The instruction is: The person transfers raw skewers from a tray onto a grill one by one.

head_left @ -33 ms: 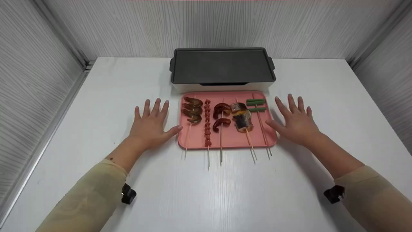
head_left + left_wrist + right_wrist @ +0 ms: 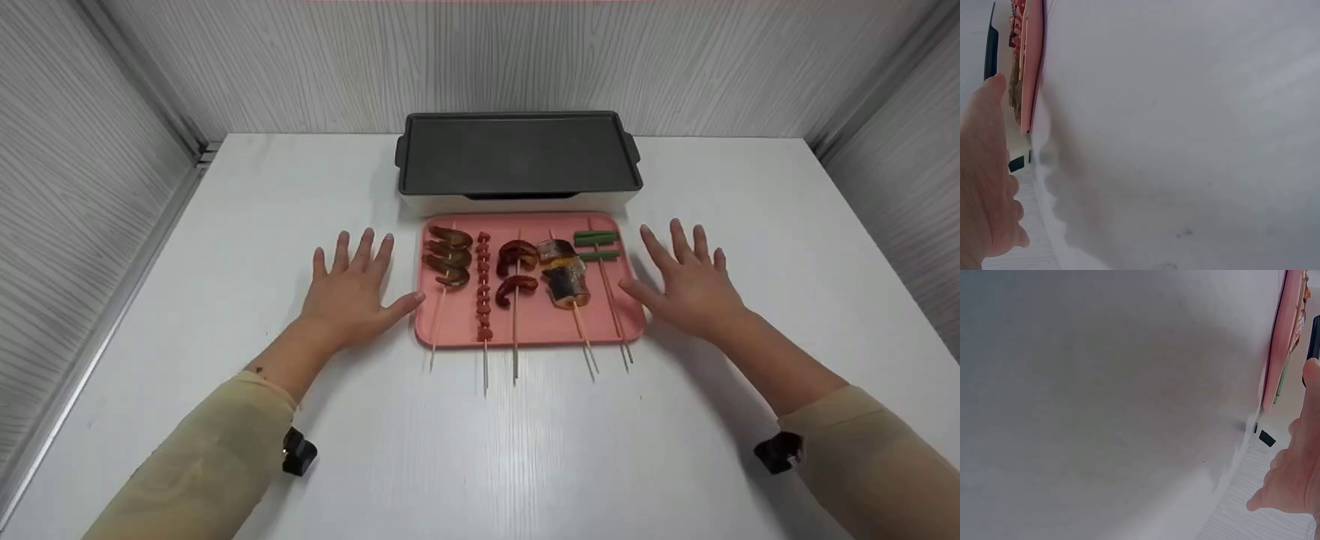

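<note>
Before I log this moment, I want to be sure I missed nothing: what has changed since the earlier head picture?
Nothing visibly changed; nothing was taken hold of or let go. The left hand and right hand stay spread on either side of the pink tray, with the skewers and griddle as they were.

Tray [image 2: 544, 328] smooth, plastic-looking; griddle [image 2: 521, 154] matt.

This is an enclosed booth [image 2: 67, 150]: panels [image 2: 495, 56] (wood-grained) surround a white table [image 2: 465, 457].
</note>
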`<state>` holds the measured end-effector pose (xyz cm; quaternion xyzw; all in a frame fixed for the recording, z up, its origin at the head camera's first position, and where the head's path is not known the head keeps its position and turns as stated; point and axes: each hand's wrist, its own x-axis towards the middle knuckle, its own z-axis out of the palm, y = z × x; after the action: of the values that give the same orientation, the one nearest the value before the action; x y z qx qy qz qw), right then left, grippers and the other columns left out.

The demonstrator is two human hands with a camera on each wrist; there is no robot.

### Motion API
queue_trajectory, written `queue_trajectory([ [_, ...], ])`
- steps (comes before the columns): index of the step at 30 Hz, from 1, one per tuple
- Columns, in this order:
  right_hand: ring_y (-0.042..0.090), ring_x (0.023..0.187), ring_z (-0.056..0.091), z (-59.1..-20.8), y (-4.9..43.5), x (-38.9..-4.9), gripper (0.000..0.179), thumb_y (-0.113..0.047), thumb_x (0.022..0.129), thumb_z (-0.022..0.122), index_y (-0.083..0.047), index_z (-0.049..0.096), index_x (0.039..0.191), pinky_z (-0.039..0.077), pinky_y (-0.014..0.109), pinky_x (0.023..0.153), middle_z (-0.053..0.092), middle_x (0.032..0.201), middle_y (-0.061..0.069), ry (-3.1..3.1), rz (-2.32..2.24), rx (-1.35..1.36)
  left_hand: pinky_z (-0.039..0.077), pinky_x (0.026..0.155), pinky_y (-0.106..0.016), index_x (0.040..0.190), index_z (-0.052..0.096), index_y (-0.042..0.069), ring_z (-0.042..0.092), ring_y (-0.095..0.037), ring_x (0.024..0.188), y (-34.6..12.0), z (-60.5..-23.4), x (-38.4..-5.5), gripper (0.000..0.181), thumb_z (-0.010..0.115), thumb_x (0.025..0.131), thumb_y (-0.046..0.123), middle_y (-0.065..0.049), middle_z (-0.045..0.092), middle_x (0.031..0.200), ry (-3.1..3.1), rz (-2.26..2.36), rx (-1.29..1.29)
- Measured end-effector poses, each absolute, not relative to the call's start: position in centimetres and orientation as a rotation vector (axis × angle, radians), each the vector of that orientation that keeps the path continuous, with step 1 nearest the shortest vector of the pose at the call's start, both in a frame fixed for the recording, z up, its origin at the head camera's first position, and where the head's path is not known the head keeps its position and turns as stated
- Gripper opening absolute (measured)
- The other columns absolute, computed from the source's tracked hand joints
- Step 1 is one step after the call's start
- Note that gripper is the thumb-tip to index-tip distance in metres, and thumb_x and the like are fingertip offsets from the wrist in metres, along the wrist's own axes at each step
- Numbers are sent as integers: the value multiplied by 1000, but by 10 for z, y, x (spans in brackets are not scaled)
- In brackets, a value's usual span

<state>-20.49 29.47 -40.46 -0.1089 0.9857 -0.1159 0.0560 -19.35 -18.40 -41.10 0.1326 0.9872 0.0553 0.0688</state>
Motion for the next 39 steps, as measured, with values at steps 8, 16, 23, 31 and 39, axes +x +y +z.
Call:
queue_trajectory([
  [8,55,157,-10,-404,296,-204,96,-75,102,45,-19,11,172,2,81,118,-1,174,29,2996,-344,-340,-5,123,-73,171,5,10,-8,-49,160,-185,-412,-193,106,31,99,83,-21,0,176,2971,179,410],
  [16,54,157,-10,-404,297,-203,95,-74,102,44,-20,10,173,2,81,118,-2,174,28,2979,-350,-349,-4,123,-73,171,6,8,-6,-50,159,-185,-412,-193,107,32,99,82,-22,0,176,2980,170,413],
  [23,53,159,-3,-408,300,-201,89,-70,105,44,-20,14,172,7,79,120,3,175,25,2960,-398,-417,-2,123,-73,171,7,8,-4,-51,159,-184,-412,-192,106,32,99,82,-23,2,176,2981,174,426],
  [31,46,161,5,-414,303,-197,77,-59,110,41,-19,19,172,10,72,124,10,177,19,2883,-409,-526,0,123,-74,171,8,7,-2,-51,160,-185,-412,-192,105,34,100,80,-23,4,176,2986,202,416],
  [39,40,162,14,-418,304,-198,69,-51,113,44,-14,29,169,17,63,127,20,176,15,2845,-444,-602,0,124,-73,171,8,7,-1,-50,160,-183,-410,-191,104,34,101,80,-23,4,175,2986,215,427],
])
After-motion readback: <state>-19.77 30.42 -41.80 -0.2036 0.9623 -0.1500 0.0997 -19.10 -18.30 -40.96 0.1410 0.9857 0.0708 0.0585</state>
